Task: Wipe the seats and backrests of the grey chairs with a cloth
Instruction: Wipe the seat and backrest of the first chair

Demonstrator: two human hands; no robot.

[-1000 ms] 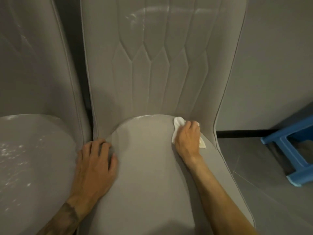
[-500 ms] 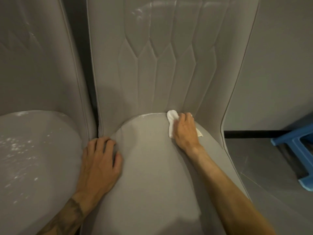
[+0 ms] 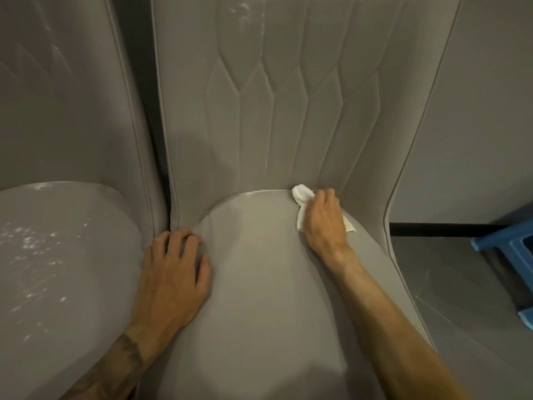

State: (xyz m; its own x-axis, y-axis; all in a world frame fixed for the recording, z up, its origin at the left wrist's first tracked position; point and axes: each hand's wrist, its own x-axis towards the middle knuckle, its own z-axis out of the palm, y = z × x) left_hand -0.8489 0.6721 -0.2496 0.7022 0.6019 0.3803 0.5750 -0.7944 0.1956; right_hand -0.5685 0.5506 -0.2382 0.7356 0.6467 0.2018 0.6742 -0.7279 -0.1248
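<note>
At centre right of the frame, the cloth [image 3: 300,201] was gripped by the right hand [image 3: 324,219], fingers curled, and pressed where seat [image 3: 259,284] meets backrest [image 3: 288,125], probably to get the crease. The left hand [image 3: 173,269] was laid open on the seat, likely for bracing.

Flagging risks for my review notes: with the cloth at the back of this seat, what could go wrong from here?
1. The right hand holds the cloth bunched small at the seam of seat and backrest, so the crease may get only partly wiped.
2. The bare left hand rests on the seat and might smudge it.
</note>
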